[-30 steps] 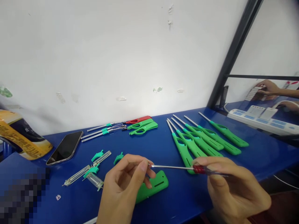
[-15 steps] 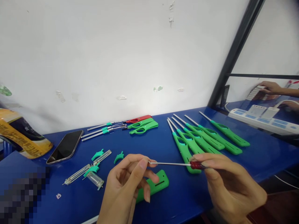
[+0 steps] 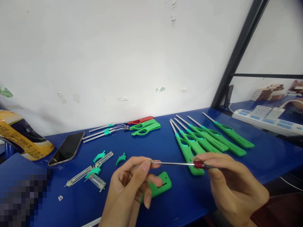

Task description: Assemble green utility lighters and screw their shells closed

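Note:
My right hand (image 3: pixel 233 183) grips the dark red handle of a screwdriver (image 3: pixel 177 163), whose thin metal shaft points left. The thumb and index finger of my left hand (image 3: pixel 134 183) are pinched together at the shaft's tip; anything small between them is hidden. Below my left fingers lies a green lighter casing (image 3: pixel 163 186), partly covered by the hand. Left of it are clear fuel tubes (image 3: pixel 79 176) and several teal trigger pieces (image 3: pixel 121 159). Several green lighters (image 3: pixel 233 136) with metal barrels lie fanned out behind my right hand.
At the back are dismantled lighters with red (image 3: pixel 141 120) and green casings. A phone (image 3: pixel 67 148) and a yellow bottle (image 3: pixel 26 135) stand at the left on the blue table (image 3: pixel 189 201). A white power strip (image 3: pixel 267 121) is at the right, near a black frame post (image 3: pixel 233 56).
The screwdriver and both hands have barely moved. The other person's hand on the stacked blocks at the far right has withdrawn from them.

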A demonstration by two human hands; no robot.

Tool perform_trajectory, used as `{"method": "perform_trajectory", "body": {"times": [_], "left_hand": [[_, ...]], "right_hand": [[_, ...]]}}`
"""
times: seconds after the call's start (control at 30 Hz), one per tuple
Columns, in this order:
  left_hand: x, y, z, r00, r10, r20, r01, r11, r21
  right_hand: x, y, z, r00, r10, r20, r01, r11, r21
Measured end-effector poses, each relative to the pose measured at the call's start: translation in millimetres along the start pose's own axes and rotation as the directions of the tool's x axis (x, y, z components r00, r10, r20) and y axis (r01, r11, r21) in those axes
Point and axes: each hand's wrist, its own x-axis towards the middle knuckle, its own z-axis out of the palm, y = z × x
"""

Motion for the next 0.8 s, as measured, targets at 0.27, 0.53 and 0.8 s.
{"method": "perform_trajectory", "body": {"times": [0.27, 0.53, 0.8], "left_hand": [[-4, 0, 4.6, 1.0, 0.002, -0.013, -0.003, 1.0, -0.017], [0, -6, -3.8, 0.995, 0.056, 0.081, -0.066, 0.99, 0.122], [-11, -5, 10.0, 0.992, 0.103, 0.068, -0.118, 0.947, 0.297]], "right_hand": [[-3, -3, 2, 0.999, 0.051, 0.012, -0.051, 0.998, -0.032], [-2, 0, -1, 0.999, 0.035, -0.013, -0.034, 0.999, 0.023], [1, 4, 2, 0.989, 0.076, -0.127, -0.066, 0.995, 0.08]]}}
